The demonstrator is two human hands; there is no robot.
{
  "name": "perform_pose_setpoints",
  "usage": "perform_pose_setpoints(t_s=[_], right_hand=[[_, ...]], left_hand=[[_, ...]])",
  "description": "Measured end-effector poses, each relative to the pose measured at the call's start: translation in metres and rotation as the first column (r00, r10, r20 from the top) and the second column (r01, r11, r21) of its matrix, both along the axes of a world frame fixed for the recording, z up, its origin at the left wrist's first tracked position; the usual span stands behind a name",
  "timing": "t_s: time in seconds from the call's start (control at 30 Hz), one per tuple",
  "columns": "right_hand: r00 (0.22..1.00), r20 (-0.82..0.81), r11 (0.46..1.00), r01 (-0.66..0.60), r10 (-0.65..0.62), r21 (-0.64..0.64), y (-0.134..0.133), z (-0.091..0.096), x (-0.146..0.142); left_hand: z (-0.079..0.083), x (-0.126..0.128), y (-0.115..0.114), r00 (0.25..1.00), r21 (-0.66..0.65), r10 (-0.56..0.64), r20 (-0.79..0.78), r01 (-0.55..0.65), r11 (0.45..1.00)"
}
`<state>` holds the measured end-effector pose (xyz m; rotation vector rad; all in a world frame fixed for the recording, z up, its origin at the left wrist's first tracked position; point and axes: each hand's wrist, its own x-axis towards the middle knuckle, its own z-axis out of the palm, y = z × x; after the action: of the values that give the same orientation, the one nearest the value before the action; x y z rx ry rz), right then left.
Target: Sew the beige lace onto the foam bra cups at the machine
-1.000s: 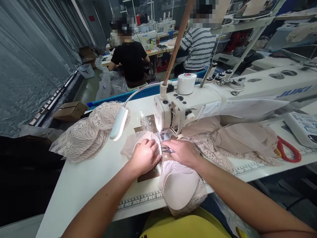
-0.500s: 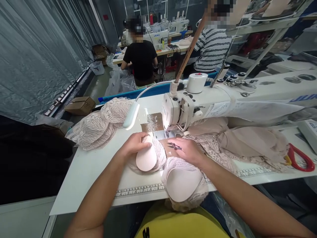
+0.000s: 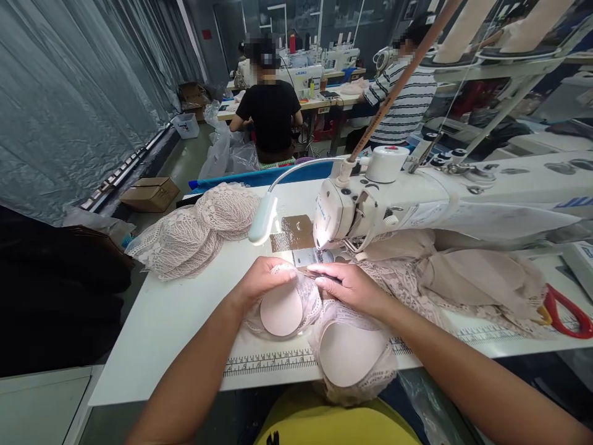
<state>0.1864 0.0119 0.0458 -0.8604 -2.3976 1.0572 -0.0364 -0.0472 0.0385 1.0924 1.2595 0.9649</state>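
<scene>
A pale pink lace bra lies in front of the sewing machine [image 3: 328, 219], its left padded cup [image 3: 281, 312] and right padded cup [image 3: 354, 353] showing their smooth insides. My left hand [image 3: 265, 281] pinches the top edge of the left cup between thumb and fingers. In my right hand [image 3: 354, 287], closed around them, are dark thread snips [image 3: 327, 276]. Their tips point left and reach the lace edge beside my left fingertips; whether a thread is between the blades is too small to tell. The right cup hangs partly over the table's front edge.
Stacked lace cups [image 3: 185, 238] lie on the table's left. A lamp [image 3: 263, 219] bends over the work. Beige lace fabric [image 3: 482, 278] and red-handled scissors [image 3: 567, 312] lie to the right. A printed ruler [image 3: 269, 363] runs along the front edge. Two co-workers sit beyond.
My right hand has brought the snips over to the left cup's top edge, beside my left fingertips. My left hand has shifted its pinch at that edge. The camera view has moved slightly.
</scene>
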Motion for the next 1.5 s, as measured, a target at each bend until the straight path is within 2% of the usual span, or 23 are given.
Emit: perform_pose_setpoints(t_s=[0.17, 0.27, 0.53, 0.7, 0.93, 1.13, 1.33, 1.5], right_hand=[[0.999, -0.015, 0.988, 0.03, -0.033, -0.154, -0.001, 0.004, -0.012], [0.999, -0.017, 0.984, 0.031, -0.034, -0.174, -0.002, 0.005, -0.019], [0.979, -0.199, 0.975, -0.005, -0.041, -0.222, -0.004, -0.006, -0.025], [0.967, -0.251, 0.973, -0.011, -0.049, -0.231, -0.004, -0.01, -0.025], [0.96, -0.272, 0.936, -0.036, -0.065, -0.351, 0.002, -0.018, -0.02], [0.968, -0.252, 0.927, -0.09, -0.005, -0.364, -0.001, -0.015, -0.023], [0.975, -0.221, 0.957, -0.03, -0.036, -0.288, -0.005, -0.016, -0.028], [0.971, -0.22, 0.924, 0.002, -0.093, -0.382, -0.001, -0.019, -0.025]], left_hand=[[0.0, 0.003, -0.002, 0.999, 0.031, 0.021, 0.026, -0.022, 0.999], [-0.003, 0.004, -0.001, 0.999, 0.044, 0.006, 0.049, -0.008, 0.999], [-0.006, 0.008, -0.002, 0.993, 0.031, -0.063, 0.101, 0.06, 0.998], [-0.007, 0.009, -0.002, 0.989, 0.014, -0.101, 0.107, 0.1, 0.995], [0.0, 0.009, -0.004, 0.983, -0.015, -0.103, 0.155, 0.107, 0.994], [-0.002, 0.012, -0.003, 0.99, -0.008, -0.123, 0.063, 0.124, 0.992], [-0.006, 0.013, -0.003, 0.989, -0.013, -0.15, -0.01, 0.15, 0.989], [-0.004, 0.012, -0.002, 0.988, -0.025, -0.153, 0.007, 0.153, 0.988]])
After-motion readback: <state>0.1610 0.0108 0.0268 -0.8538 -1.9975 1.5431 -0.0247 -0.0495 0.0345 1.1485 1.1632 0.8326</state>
